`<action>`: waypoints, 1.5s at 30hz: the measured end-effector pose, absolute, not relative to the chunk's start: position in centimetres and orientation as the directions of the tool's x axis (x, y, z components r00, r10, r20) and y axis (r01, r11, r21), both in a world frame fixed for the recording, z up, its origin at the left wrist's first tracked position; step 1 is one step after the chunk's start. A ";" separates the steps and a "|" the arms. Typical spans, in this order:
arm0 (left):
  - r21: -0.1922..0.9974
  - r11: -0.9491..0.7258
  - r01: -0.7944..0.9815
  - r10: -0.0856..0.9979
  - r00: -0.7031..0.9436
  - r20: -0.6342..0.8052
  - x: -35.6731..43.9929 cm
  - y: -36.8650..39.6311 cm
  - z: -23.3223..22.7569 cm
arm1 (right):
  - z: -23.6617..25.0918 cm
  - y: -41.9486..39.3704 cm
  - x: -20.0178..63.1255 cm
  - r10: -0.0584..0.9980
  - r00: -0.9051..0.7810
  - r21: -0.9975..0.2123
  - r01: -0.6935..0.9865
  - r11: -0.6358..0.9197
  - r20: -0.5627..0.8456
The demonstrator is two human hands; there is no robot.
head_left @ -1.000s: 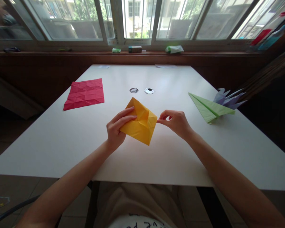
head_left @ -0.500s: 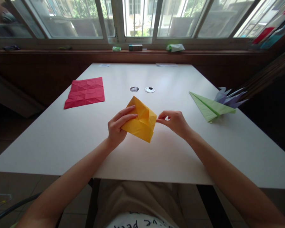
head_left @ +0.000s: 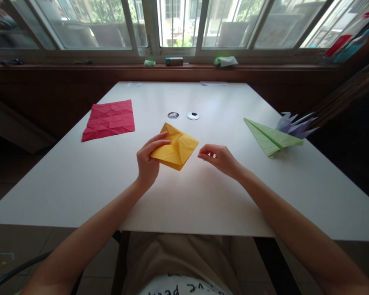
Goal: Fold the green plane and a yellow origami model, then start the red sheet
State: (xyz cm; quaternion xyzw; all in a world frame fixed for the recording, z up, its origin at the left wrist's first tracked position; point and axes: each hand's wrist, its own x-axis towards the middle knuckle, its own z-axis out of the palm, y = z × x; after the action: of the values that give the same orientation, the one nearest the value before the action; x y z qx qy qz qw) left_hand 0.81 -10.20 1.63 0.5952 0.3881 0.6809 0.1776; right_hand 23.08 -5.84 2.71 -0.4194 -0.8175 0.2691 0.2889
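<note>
A folded yellow paper (head_left: pixel 176 149) is held a little above the white table (head_left: pixel 80 180) by my left hand (head_left: pixel 148 160), thumb on top and fingers under its left side. The paper is tilted flatter, its creased top face up. My right hand (head_left: pixel 219 157) hovers just to the right of the paper's right corner, fingers curled with thumb and forefinger pinched together, a small gap between them and the paper.
A creased red sheet (head_left: pixel 110 119) lies at the left. Two small round discs (head_left: pixel 183 115) sit beyond the yellow paper. A green paper plane (head_left: pixel 272 138) and a purple folded figure (head_left: pixel 293 125) rest at the right edge. Small items line the window ledge (head_left: pixel 184 65).
My right hand has let go of the yellow paper's right corner and drawn slightly back. My left hand has tilted the paper flatter and shifted it a little left and away.
</note>
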 end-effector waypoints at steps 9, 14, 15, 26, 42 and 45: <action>0.831 -0.546 0.105 0.745 -0.392 0.539 0.4 -9.5 1.3 | 2.8 -6.0 23.0 0.893 -0.404 -0.869 0.349 0.351 0.199; 0.774 -0.606 0.185 0.737 -0.236 0.633 0.6 -10.0 1.4 | 2.7 -6.1 22.6 0.899 -0.365 -0.938 0.152 0.313 0.241; 0.753 -0.622 0.214 0.733 -0.179 0.657 0.7 -10.2 1.5 | 2.8 -6.2 22.5 0.902 -0.368 -0.954 0.106 0.282 0.225; 0.736 -0.637 0.230 0.763 0.054 0.644 1.1 -10.1 1.0 | 3.5 -6.9 21.9 0.925 -0.367 -0.995 -0.045 0.089 0.100; 0.984 -0.110 -0.142 0.994 0.015 0.113 1.0 -9.8 1.4 | 3.3 -7.2 22.1 0.920 -0.225 -0.929 0.116 0.353 0.321; 0.982 -0.111 -0.151 0.994 0.001 0.113 1.0 -9.8 1.5 | 3.3 -7.1 22.1 0.921 -0.225 -0.930 0.116 0.348 0.317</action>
State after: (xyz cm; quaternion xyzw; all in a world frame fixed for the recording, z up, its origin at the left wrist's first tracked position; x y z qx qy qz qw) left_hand 1.00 -9.80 1.46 0.4904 0.4295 0.5613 0.5099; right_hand 22.08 -7.14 3.27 -0.3911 -0.6629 0.4159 0.4843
